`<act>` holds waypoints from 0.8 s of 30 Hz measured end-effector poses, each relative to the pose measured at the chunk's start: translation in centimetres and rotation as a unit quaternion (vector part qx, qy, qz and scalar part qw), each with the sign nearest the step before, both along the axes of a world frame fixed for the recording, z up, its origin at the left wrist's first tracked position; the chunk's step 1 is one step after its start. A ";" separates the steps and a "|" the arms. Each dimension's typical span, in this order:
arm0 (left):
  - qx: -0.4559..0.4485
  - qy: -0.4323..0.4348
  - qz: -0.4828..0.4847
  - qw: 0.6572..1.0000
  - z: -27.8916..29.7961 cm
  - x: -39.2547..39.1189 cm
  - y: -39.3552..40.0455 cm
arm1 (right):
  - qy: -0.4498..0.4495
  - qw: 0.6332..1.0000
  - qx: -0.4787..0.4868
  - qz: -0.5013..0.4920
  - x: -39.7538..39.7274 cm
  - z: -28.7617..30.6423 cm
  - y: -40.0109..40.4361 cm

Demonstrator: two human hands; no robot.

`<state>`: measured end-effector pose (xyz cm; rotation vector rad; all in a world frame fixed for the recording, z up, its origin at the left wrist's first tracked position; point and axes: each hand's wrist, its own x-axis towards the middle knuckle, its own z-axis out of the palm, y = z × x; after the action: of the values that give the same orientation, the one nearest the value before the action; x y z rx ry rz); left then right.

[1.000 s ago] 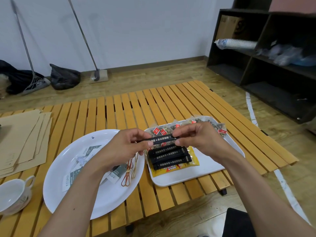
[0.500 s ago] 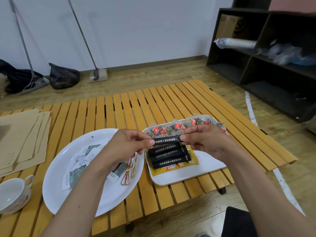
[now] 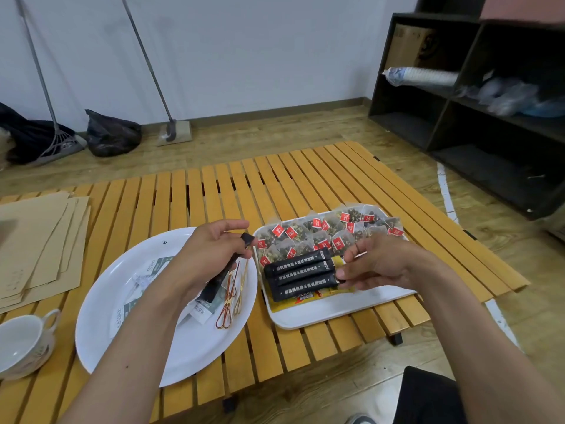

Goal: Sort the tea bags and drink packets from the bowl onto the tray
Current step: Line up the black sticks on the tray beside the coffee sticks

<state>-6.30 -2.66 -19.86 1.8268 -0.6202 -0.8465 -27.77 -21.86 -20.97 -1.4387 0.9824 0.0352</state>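
My left hand point(image 3: 214, 250) grips a black stick packet point(image 3: 220, 275) that slants steeply down over the white bowl point(image 3: 122, 341). Grey-white packets point(image 3: 153, 267) and red and gold wire loops point(image 3: 229, 296) lie in that bowl. On the white tray point(image 3: 321, 313) to its right, tea bags with red tags point(image 3: 318, 232) fill the far half. Three black stick packets point(image 3: 298, 273) lie side by side on a yellow packet point(image 3: 308, 296) at the near half. My right hand point(image 3: 379, 264) is at the sticks' right ends, thumb and fingers pinching the nearest one.
Brown paper envelopes point(image 3: 36, 240) are stacked at the table's left, with a white cup on a saucer point(image 3: 21, 341) in front of them. A dark shelf unit point(image 3: 477, 117) stands at the right. Brooms and black bags lean at the far wall.
Both hands held one black stick level over the tray's left edge. My right hand has let it go and dropped to the sticks on the tray; my left hand has tilted its stick over the bowl.
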 end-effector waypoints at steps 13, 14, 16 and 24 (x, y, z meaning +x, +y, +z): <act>-0.009 0.018 -0.025 0.999 -0.1 -0.6 0.0 | 0.093 0.989 -0.114 0.003 1.4 -0.4 1.1; -0.007 0.018 -0.029 0.999 -0.1 -0.7 -0.1 | 0.095 0.989 -0.115 0.002 1.4 -0.3 1.1; -0.009 0.025 -0.035 0.999 -0.2 -0.9 -0.2 | 0.102 0.987 -0.121 0.004 1.4 -0.3 1.2; -0.016 0.027 -0.070 0.997 -0.6 -1.1 -0.3 | 0.096 0.986 -0.138 -0.009 1.1 -0.4 0.8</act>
<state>-7.39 -2.94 -20.44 1.7426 -0.7291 -0.9698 -26.65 -21.11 -21.41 -1.7028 1.1936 0.0267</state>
